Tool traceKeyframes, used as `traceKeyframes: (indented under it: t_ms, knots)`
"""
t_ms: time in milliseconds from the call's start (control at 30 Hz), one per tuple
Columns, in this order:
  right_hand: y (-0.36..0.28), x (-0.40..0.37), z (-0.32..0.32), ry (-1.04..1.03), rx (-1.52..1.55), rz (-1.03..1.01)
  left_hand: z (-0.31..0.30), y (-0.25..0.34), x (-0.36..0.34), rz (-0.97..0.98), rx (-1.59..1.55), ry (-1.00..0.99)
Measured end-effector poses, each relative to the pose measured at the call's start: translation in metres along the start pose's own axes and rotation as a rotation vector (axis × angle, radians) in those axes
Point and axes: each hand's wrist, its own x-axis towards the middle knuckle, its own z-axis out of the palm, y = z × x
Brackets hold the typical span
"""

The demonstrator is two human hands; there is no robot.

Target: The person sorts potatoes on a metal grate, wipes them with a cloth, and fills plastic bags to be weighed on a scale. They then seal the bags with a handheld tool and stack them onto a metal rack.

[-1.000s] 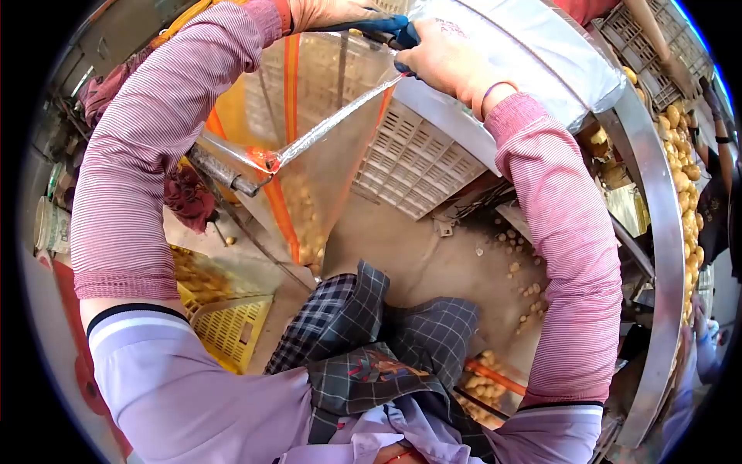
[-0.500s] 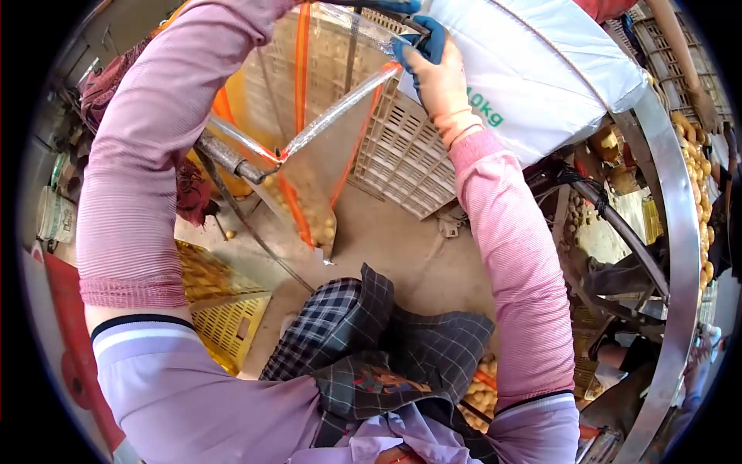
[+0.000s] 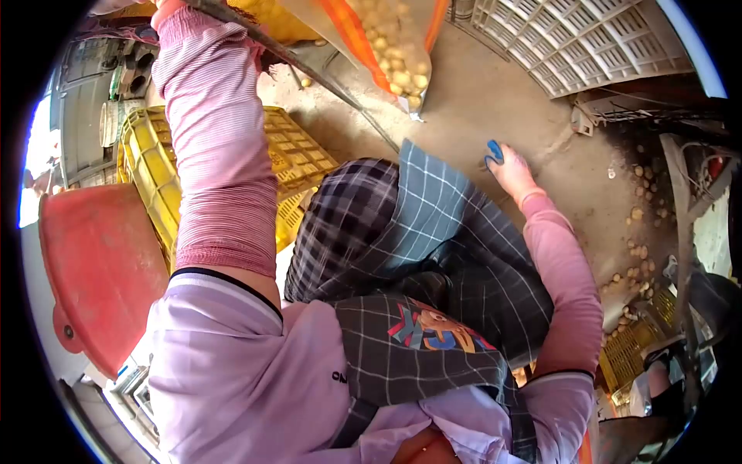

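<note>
My left hand (image 3: 167,9) is cut off at the top left edge, beside a dark metal bar (image 3: 286,56); its fingers are out of sight. My right hand (image 3: 508,170), with blue coverings on its fingers, is low over the floor to the right of my checked apron (image 3: 433,209). Its fingers are curled together, and whatever they might hold is too small to make out. A clear bag with orange stripes (image 3: 398,66) hangs at the top centre, with round, pale yellow produce in its lower corner.
Yellow crates (image 3: 151,166) stand at the left beside a red tub (image 3: 100,271). A white slatted crate (image 3: 576,39) is at the upper right. Loose round produce (image 3: 635,251) lies on the floor at the right, near a metal frame (image 3: 680,224) and another yellow crate (image 3: 630,352).
My right hand has left the white sack and bag rim and come down beside my lap. The view has tilted downward, so the bag's upper part and the sack are out of view.
</note>
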Motion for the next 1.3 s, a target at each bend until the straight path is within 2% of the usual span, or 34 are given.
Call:
traceKeyframes:
  t_ms: [67,133,233,267,333,400,467,533,600,633,667,700,733,767,833,867,900,933,967,1033,1133,1167,1233,1267,1300]
  knots:
    - [-0.007,-0.007,0.005,-0.031,0.045,0.030,-0.004,-0.007,-0.013,-0.056,0.006,0.033]
    - [-0.022,-0.004,-0.010,-0.284,-0.073,0.046,-0.007,-0.011,-0.020,-0.088,0.010,0.078]
    - [-0.017,-0.011,0.007,-0.187,-0.068,-0.170,-0.016,-0.024,-0.033,-0.141,-0.049,0.224]
    - [-0.018,-0.006,0.014,-0.305,-0.101,-0.133,-0.022,-0.029,-0.040,-0.179,-0.056,0.268]
    - [-0.017,-0.009,0.023,-0.489,-0.206,-0.086,-0.033,-0.046,-0.067,-0.328,-0.050,0.328]
    - [0.001,-0.002,0.039,-0.496,-0.186,-0.132,-0.046,-0.071,-0.106,-0.586,-0.052,0.331]
    - [0.024,-0.013,0.067,-0.533,-0.152,-0.227,-0.067,-0.089,-0.174,-0.923,-0.069,0.260]
    - [0.019,-0.018,0.063,-0.523,-0.128,-0.189,-0.087,-0.088,-0.256,-1.208,-0.071,0.138]
    - [0.028,-0.021,0.074,-0.559,-0.091,-0.167,-0.112,-0.058,-0.328,-1.306,0.052,-0.157]
    - [0.023,-0.026,0.074,-0.571,-0.085,-0.179,-0.128,-0.036,-0.349,-1.207,0.227,-0.444]
    - [0.021,-0.030,0.071,-0.590,-0.126,-0.169,-0.140,-0.015,-0.372,-0.728,0.639,-0.810]
    - [0.022,-0.033,0.070,-0.605,-0.167,-0.152,-0.146,0.012,-0.369,-0.523,0.984,-1.251]
    - [0.022,-0.032,0.072,-0.607,-0.159,-0.142,-0.152,0.024,-0.376,-0.353,0.923,-1.456]
    - [0.023,-0.032,0.076,-0.574,-0.186,-0.221,-0.157,0.028,-0.384,-0.228,0.850,-1.610]
    - [0.026,-0.042,0.095,-0.511,-0.223,-0.352,-0.157,0.020,-0.403,-0.504,0.893,-1.913]
    - [0.023,-0.050,0.105,-0.304,-0.209,-0.523,-0.165,0.010,-0.420,-0.462,0.921,-1.968]
    - [0.013,-0.054,0.114,-0.395,-0.261,-0.552,-0.165,0.004,-0.429,-0.412,0.933,-2.029]
    - [0.005,-0.065,0.124,-0.524,-0.110,-0.694,-0.168,-0.001,-0.439,-0.368,0.879,-2.057]
    - [0.002,-0.087,0.125,-0.660,0.634,-0.639,-0.163,0.003,-0.434,-0.334,0.833,-2.086]
    - [0.012,-0.128,0.171,-0.739,0.612,-0.568,-0.164,0.000,-0.437,-0.117,0.754,-2.017]
    - [0.011,-0.195,0.257,-0.999,0.449,-0.560,-0.159,0.000,-0.432,-0.094,0.866,-1.994]
    - [0.008,-0.189,0.258,-0.866,0.422,-0.547,-0.160,-0.004,-0.433,-0.096,0.854,-1.958]
    - [0.002,-0.176,0.257,-0.607,0.358,-0.495,-0.163,-0.013,-0.441,-0.222,0.937,-2.005]
    - [-0.013,-0.151,0.237,-0.249,-0.024,-0.756,-0.164,-0.018,-0.448,-0.420,0.808,-1.787]
    - [-0.013,-0.130,0.215,-0.130,-0.051,-0.744,-0.164,-0.026,-0.458,-0.580,0.685,-1.548]
